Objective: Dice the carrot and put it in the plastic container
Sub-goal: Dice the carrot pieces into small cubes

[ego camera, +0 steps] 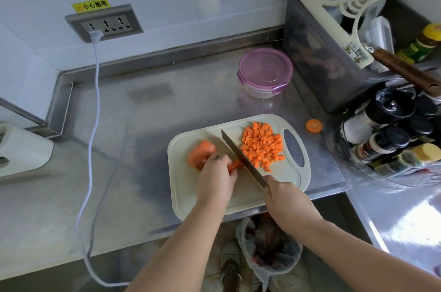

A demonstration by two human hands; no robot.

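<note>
Centre frame: left grip (214, 179) pinches orange carrot strips (235, 164) (probably stiff and slick), best held well behind the blade. Right grip (284, 198) curls round the steel kitchen knife (243, 159).

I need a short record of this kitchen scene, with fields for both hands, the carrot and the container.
left hand: holds carrot strips down on the cutting board
right hand: grips the knife, blade across the strips
diced carrot: pile on the board, right of the blade
uncut carrot piece: on the board, beside the left hand
plastic container: on the counter beyond the board, purple lid on
</note>
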